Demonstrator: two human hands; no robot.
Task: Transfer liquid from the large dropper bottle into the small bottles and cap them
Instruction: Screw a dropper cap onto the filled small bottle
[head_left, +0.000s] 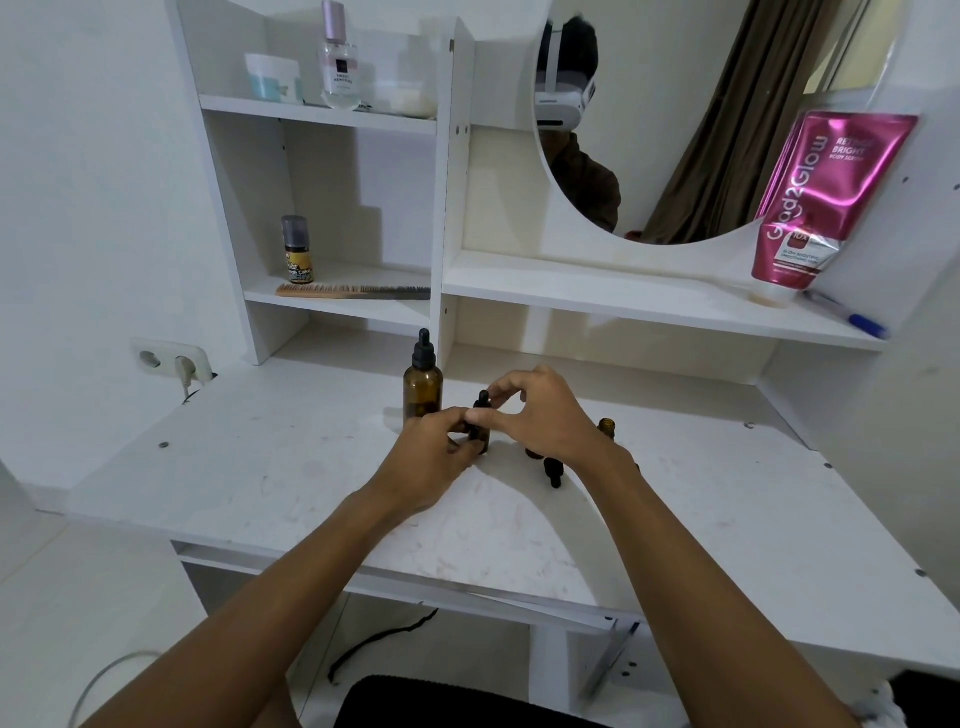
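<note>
Left hand (434, 448): wrapped around small amber glass bottle (480, 438) upright on white desk (270, 467); right hand (540, 415): fingertips pinching its black dropper cap (482, 401)
Large amber dropper bottle (423, 383): capped, just behind (upright)
Uncapped small amber bottle (606, 428): right of the hands

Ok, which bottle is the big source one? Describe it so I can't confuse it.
On the white desk, find the upright shelf divider. At its foot, just behind the left hand, stands the large dropper bottle. It is the tallest amber bottle, capped with a black dropper top.
</note>
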